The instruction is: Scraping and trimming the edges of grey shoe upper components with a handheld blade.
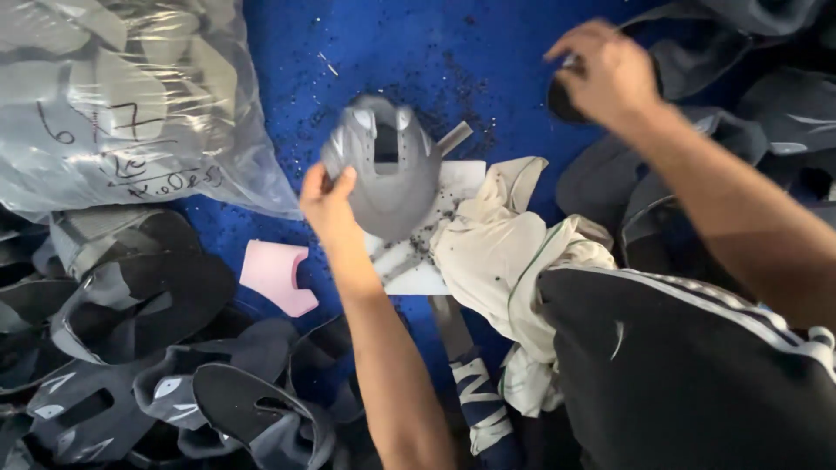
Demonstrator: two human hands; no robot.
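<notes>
- At six o'clock, nearest the camera, a dark trouser leg with white side stripes (688, 365) fills the lower right, and a crumpled cream cloth (505, 252) lies just beside it.
- At eight o'clock sits a heap of dark grey shoe uppers (174, 374), overlapping one another.
- Near the centre, the left hand (326, 204) pinches the lower left edge of a grey shoe upper (387, 170) between thumb and fingers, holding it raised over a white board (435, 235) on the blue mat (287, 78).
- A pink foam piece (274, 274) lies flat at nine o'clock from the left forearm, apart from it.
- At ten o'clock rests a clear plastic bag (131, 96) stuffed with pale cut pieces.
- At one o'clock, farthest off, the right hand (605, 74) is curled with fingertips closed on a small dark object (564, 100), blurred; I cannot tell what it is.
- More dark uppers (775, 113) pile at two o'clock.
</notes>
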